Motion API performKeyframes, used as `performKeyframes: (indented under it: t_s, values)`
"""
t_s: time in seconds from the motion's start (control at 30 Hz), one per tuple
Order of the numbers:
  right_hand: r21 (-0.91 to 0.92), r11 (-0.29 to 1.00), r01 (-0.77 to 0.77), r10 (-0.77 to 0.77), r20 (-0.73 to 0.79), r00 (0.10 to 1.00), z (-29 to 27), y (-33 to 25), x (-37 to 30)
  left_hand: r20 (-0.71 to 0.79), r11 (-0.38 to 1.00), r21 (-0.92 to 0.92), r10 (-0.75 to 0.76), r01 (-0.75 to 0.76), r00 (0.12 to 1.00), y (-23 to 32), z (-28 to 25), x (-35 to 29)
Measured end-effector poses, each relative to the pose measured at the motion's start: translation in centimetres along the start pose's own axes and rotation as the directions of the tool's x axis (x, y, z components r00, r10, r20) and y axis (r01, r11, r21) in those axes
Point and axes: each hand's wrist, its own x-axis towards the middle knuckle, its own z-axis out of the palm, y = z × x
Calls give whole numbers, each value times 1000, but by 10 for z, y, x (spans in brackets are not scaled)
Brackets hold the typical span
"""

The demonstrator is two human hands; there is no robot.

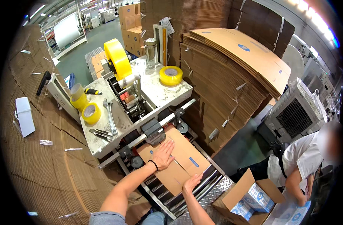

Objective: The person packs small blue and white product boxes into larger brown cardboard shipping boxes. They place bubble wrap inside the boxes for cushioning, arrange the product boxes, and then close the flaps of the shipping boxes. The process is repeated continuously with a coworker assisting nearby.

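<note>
1. a closed, flat-topped brown cardboard box (pixel 183 154) is carried on a bed of shiny metal rollers (pixel 207 186), its far edge set close by a dark grey block (pixel 153 132) on the taping machine's crossbar.
2. left hand (pixel 164 154), black band at wrist: laid palm down on the box top, near the centre seam; fingers extended, nothing grasped.
3. right hand (pixel 192 183): placed at the box's near edge, by the near end of the seam; fingers extended against the cardboard, not clenched.
4. a large roll of yellow tape (pixel 117 56) is mounted upright over the machine; a loose yellow tape roll (pixel 165 80) is laid flat on the right-hand white metal plate (pixel 150 88).
5. on the left-hand plate are seen a silver adjustable wrench (pixel 110 117) and a yellow-and-black utility knife (pixel 93 91).
6. to the right, blue-and-white printed packs (pixel 259 198) are held in an open brown carton (pixel 231 195); beside it, a blue-and-white pack in clear plastic (pixel 297 214) is handled by a white-shirted co-worker (pixel 297 157).
</note>
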Motion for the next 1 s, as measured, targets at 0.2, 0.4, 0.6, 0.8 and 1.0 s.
performKeyframes:
  t_s: [0.2, 0.4, 0.6, 0.8, 1.0]
  values:
    - [211, 972, -104, 36, 303, 952, 41, -16, 8, 53, 995, 89, 48, -53, 997, 69, 57, -26]
    - [65, 993, -96, 32, 644, 764, -59, 96, 15, 288, -120, -955, -588, 271, 756, 177, 131, -77]
    - [-221, 967, 125, 66, 695, 716, -248, 176, -107, 328, -13, -940, -317, 342, 890, 247, 165, -190]
    - [-384, 921, -69, 320, 642, 697, -389, 267, -166, -2, 471, -852, -436, 226, 900, 233, -64, -215]
    - [-471, 856, -212, 479, 572, 666, -473, 320, -188, -723, 959, 129, 265, -253, 637, 349, -415, -217]
